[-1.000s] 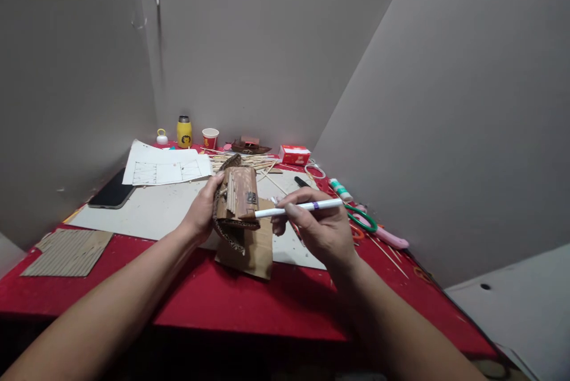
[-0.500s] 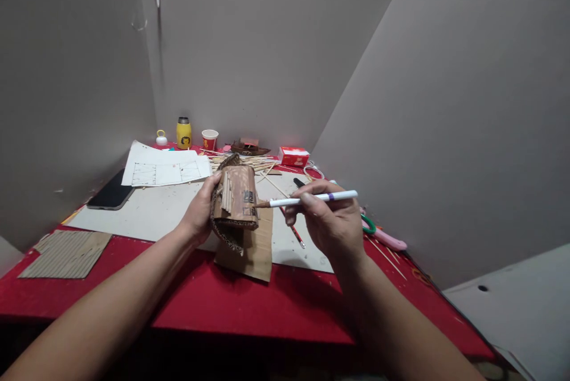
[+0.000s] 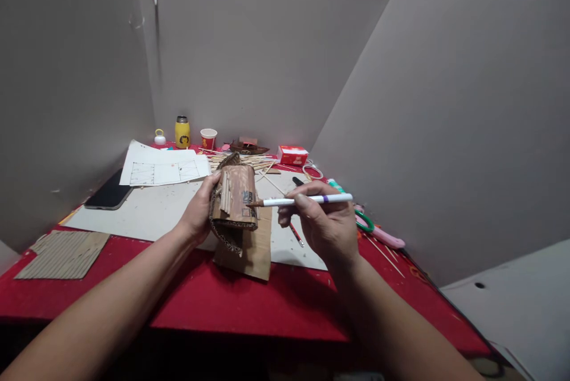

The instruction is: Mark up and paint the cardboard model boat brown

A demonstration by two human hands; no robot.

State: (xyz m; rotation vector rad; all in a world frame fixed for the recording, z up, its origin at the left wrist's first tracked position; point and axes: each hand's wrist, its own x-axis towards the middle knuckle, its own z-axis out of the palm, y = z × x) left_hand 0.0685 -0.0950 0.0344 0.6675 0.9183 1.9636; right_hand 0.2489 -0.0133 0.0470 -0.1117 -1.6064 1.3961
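A small brown cardboard model (image 3: 238, 194) with a curved top, corrugated strips and printed dark marks is held up over the table. My left hand (image 3: 200, 209) is closed around its left side; most of the fingers are hidden behind it. My right hand (image 3: 325, 221) pinches a white paintbrush (image 3: 307, 199) with a purple band, held nearly level. The brown brush tip meets the model's printed face near its right edge. Below the model lies a flat piece of cardboard (image 3: 260, 256).
On the red table (image 3: 249, 310) lie a grey board (image 3: 160, 215), a drawn paper sheet (image 3: 167, 168), a phone (image 3: 107, 191) and corrugated cardboard (image 3: 66, 255). Behind stand a yellow bottle (image 3: 182, 133), a paper cup (image 3: 208, 139), a model boat (image 3: 249, 146) and a red box (image 3: 293, 155). Green-handled scissors (image 3: 365, 221) lie right.
My right hand has moved slightly left, and the brush tip has shifted further over the model's printed face. My left hand keeps the model in nearly the same place.
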